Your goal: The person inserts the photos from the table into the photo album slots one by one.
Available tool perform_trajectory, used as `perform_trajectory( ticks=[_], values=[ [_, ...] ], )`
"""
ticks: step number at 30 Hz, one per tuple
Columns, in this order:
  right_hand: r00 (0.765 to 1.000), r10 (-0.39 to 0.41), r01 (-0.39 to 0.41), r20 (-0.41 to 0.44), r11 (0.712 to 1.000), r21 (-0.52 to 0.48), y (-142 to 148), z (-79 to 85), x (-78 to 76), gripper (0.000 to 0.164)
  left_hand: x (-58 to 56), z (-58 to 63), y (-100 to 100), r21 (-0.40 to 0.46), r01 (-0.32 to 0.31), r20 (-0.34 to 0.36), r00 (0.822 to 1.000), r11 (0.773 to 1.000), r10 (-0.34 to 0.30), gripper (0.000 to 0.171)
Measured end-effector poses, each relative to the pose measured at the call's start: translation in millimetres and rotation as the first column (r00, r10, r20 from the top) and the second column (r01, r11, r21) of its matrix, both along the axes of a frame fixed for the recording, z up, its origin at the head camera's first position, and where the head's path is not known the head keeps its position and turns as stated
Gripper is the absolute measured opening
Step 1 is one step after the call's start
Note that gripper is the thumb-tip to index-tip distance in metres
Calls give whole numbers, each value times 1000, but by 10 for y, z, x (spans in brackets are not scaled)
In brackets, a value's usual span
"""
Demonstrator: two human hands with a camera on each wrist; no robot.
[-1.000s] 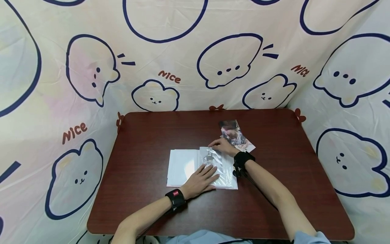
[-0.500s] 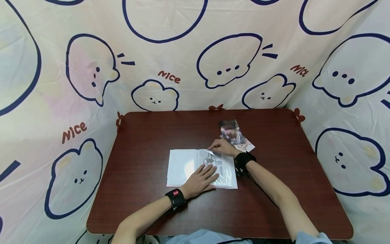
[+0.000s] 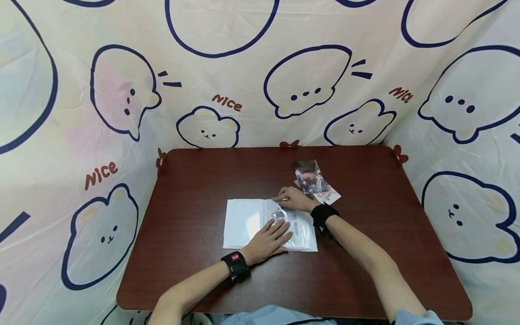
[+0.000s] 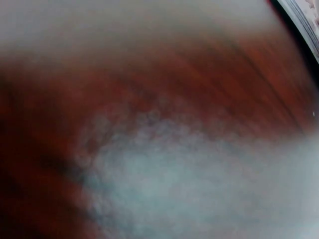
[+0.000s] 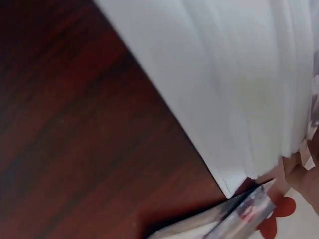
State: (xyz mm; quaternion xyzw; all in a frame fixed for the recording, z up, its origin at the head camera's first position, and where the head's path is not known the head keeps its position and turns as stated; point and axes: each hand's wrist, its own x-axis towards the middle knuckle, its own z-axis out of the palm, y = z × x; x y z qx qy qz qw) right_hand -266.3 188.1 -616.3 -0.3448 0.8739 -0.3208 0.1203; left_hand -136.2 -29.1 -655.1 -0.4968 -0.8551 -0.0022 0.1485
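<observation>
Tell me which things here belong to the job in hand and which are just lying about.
Part of the job:
open white album
clear plastic page
photos lying by the album, probably

Just around:
table
patterned cloth
black wristbands, worn

Glossy plastic sleeve (image 3: 304,229), smooth wood-grain table (image 3: 187,212).

White pages (image 5: 204,74) lie near photos (image 5: 241,216) on a reddish-brown table (image 5: 84,129).
</observation>
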Motion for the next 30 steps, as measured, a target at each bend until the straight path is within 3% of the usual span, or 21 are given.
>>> perform_trajectory(
  ticks=[3, 10, 15, 25, 30],
  values=[
    [1000, 9, -8, -5, 999, 44, 27, 41, 34, 33, 10, -16, 12, 10, 2, -16, 1000, 1000, -1, 60],
    [997, -75, 72, 29, 991, 110, 140, 110, 120, 45, 11, -49, 21, 54, -2, -84, 996, 999, 7, 58],
    [995, -93, 90, 39, 993, 75, 202, 169, 173, 39, 29, -8, 39, 91, 15, -61, 998, 996, -9, 56],
    [993, -85, 94, -77, 989, 112, 156, 250, 159, 27, 60, 23, 50, 73, -21, -12, 1000, 997, 22, 56],
    [992, -102, 106, -79, 994, 40, 143, 317, 163, 21, 68, 34, 45, 88, -22, 5, 1000, 996, 22, 55]
  ],
)
